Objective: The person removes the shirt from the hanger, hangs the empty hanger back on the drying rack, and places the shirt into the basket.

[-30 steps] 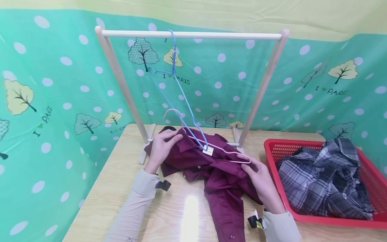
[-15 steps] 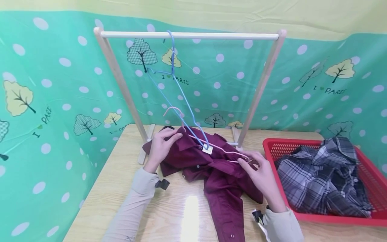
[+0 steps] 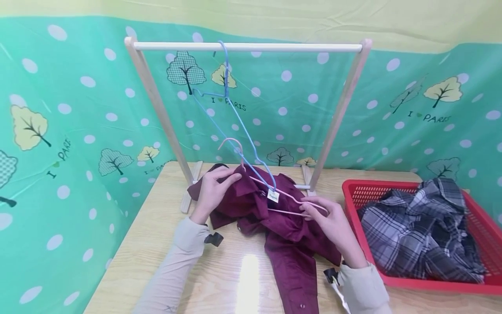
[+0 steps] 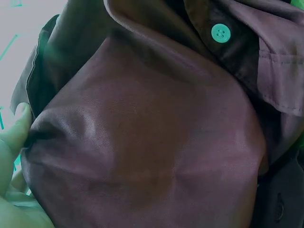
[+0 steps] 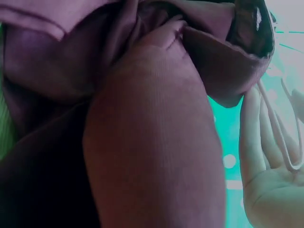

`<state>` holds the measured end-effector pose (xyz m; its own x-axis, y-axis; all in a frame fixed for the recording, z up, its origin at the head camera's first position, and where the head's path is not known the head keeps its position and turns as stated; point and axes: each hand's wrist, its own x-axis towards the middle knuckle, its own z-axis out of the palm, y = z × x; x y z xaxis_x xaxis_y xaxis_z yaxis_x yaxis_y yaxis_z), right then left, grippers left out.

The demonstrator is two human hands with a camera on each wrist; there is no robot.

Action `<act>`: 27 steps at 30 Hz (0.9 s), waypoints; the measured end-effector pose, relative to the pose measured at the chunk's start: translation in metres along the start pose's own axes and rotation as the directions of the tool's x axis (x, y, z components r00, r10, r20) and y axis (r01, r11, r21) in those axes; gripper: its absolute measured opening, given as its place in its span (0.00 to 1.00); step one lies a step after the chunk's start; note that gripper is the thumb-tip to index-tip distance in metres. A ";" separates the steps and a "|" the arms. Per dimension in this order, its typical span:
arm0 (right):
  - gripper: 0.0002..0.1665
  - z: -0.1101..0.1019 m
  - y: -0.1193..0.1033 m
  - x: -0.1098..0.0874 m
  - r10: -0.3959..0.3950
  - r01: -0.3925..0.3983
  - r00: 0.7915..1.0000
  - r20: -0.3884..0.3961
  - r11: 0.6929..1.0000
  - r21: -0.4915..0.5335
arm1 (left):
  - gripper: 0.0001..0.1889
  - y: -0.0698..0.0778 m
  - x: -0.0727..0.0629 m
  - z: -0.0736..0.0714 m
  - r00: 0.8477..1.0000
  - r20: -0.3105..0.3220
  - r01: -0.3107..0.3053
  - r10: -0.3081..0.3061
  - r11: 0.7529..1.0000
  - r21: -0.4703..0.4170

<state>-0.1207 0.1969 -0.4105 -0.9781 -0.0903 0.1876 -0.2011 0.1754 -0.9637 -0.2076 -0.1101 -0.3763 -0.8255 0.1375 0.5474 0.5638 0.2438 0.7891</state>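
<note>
A maroon button-up shirt (image 3: pixel 290 261) lies bunched on the table below the rack, one sleeve trailing toward me. My left hand (image 3: pixel 211 189) pinches the cloth beside its collar between thumb and fingers; in the left wrist view the thumb (image 4: pixel 16 130) presses the shirt's edge. A pink clothes hanger (image 3: pixel 289 195) runs into the shirt, its left end hidden in the cloth and its hook standing up. My right hand (image 3: pixel 329 222) holds the hanger's right end, which crosses the palm in the right wrist view. A white label (image 3: pixel 273 196) shows inside the collar.
A blue hanger (image 3: pixel 226 78) hangs from the rack's white bar (image 3: pixel 290 47), its lower end overlapping the shirt's collar in the head view. On the right stands a red basket (image 3: pixel 396 285) holding grey plaid clothing (image 3: pixel 415 235). A patterned green cloth hangs behind.
My right hand has shifted its hold inward along the pink hanger, moving slightly left. The hanger's hook has moved a little right. My left hand keeps its pinch on the shirt.
</note>
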 end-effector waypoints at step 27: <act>0.19 0.010 0.002 -0.002 -0.087 0.108 0.990 -0.111 0.974 0.200 | 0.11 0.005 0.002 -0.004 0.998 -0.009 0.057 -0.057 0.998 0.027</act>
<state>-0.1182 0.1877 -0.4143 -0.9568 0.0041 0.2907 -0.2906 -0.0355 -0.9562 -0.2065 -0.1129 -0.3701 -0.8561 0.1148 0.5040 0.5148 0.2771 0.8113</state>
